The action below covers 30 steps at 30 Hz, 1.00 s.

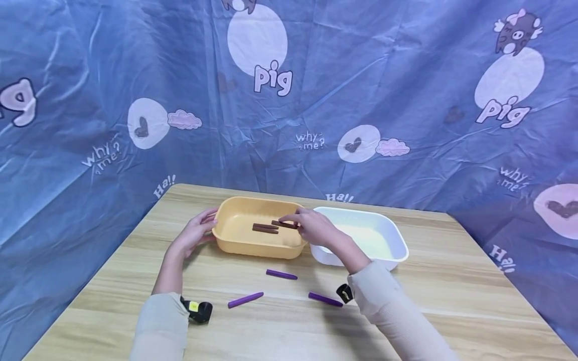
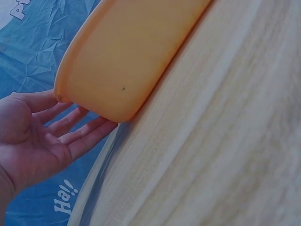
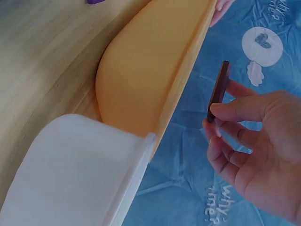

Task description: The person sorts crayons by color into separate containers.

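Just right of centre in the head view, the right hand [image 1: 313,228] reaches in from lower right over the orange tub [image 1: 257,249], its grip narrowed to a pinch of thumb and fingers on a brown stick [image 3: 218,92]; two others lie in the tub. Left of centre, the left hand [image 1: 197,231] touches the tub's left end, fingers extended, its grip loose and closed round nothing.

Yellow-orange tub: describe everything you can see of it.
The yellow-orange tub looks plastic, with rounded corners, a rim and a small dark speck outside. It stands upright on the table beside the white tub; whether they touch is unclear. Two brown sticks lie inside. The left hand touches its left end; the right hand pinches another brown stick above it.
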Each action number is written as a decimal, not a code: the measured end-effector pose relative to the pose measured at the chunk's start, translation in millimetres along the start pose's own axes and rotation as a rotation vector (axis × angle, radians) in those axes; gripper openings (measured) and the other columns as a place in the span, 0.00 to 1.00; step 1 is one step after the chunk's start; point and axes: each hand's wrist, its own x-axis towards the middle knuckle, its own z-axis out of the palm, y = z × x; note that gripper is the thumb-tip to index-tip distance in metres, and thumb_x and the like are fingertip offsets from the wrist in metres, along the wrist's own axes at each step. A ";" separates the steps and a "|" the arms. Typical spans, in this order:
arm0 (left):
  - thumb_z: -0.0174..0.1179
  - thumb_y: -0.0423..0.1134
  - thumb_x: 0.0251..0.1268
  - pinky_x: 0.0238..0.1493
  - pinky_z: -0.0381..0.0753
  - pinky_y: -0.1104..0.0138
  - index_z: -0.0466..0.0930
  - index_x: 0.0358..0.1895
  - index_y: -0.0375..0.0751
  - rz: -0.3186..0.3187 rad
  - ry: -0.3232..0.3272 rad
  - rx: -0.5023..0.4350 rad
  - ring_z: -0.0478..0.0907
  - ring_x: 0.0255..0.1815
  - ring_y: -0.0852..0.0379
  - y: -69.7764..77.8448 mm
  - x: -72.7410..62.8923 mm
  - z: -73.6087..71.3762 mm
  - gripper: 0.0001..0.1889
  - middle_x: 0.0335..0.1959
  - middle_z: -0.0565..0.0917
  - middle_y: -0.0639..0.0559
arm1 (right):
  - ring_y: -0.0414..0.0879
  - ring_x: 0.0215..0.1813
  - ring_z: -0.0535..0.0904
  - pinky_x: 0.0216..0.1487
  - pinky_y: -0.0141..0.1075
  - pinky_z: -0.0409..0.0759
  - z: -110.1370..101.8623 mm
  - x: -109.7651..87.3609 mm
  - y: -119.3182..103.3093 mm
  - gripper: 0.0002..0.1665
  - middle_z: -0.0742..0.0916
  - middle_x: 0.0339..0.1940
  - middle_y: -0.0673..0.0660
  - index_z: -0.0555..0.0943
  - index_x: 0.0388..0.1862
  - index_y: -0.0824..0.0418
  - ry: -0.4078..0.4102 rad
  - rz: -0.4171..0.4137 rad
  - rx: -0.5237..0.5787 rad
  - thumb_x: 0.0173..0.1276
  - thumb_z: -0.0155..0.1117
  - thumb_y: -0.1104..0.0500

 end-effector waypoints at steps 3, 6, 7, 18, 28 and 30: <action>0.40 0.29 0.71 0.57 0.66 0.50 0.43 0.70 0.30 0.000 0.005 0.004 0.55 0.65 0.34 0.0 -2.0 0.8 0.28 0.68 0.50 0.30 | 0.44 0.25 0.71 0.20 0.34 0.67 4.0 7.6 -1.9 0.32 0.77 0.29 0.53 0.80 0.52 0.52 -0.005 -0.006 0.004 0.50 0.54 0.77; 0.40 0.29 0.71 0.57 0.66 0.50 0.43 0.71 0.31 -0.003 0.010 0.006 0.55 0.65 0.34 0.4 -4.9 2.3 0.28 0.68 0.50 0.30 | 0.45 0.27 0.72 0.21 0.35 0.68 9.2 13.4 -3.6 0.33 0.77 0.28 0.53 0.81 0.52 0.52 -0.011 -0.005 0.007 0.50 0.54 0.77; 0.39 0.29 0.71 0.58 0.66 0.50 0.42 0.71 0.31 -0.003 0.010 0.006 0.54 0.65 0.34 0.4 -5.6 2.9 0.28 0.68 0.50 0.30 | 0.45 0.27 0.72 0.22 0.35 0.68 11.0 15.3 -4.2 0.33 0.77 0.28 0.53 0.81 0.52 0.52 -0.016 -0.003 0.007 0.50 0.54 0.78; 0.40 0.29 0.71 0.58 0.65 0.50 0.43 0.71 0.31 0.000 0.021 0.009 0.56 0.64 0.34 -0.7 -9.2 6.6 0.28 0.68 0.50 0.30 | 0.45 0.25 0.71 0.23 0.36 0.68 32.1 32.7 -8.8 0.34 0.78 0.29 0.53 0.81 0.52 0.51 -0.074 0.054 -0.003 0.47 0.55 0.76; 0.40 0.29 0.71 0.58 0.65 0.51 0.43 0.71 0.32 -0.002 0.026 -0.003 0.56 0.64 0.34 -1.6 -9.0 7.8 0.28 0.68 0.51 0.30 | 0.46 0.29 0.72 0.24 0.37 0.69 50.2 40.2 -6.1 0.27 0.74 0.28 0.50 0.80 0.53 0.48 -0.150 0.142 0.023 0.55 0.63 0.68; 0.40 0.29 0.71 0.58 0.65 0.50 0.43 0.71 0.32 -0.002 0.027 -0.004 0.56 0.64 0.34 -1.5 -9.1 7.9 0.28 0.68 0.50 0.30 | 0.47 0.29 0.72 0.25 0.37 0.70 53.5 40.9 -5.3 0.26 0.75 0.28 0.51 0.81 0.53 0.48 -0.156 0.150 0.023 0.56 0.63 0.67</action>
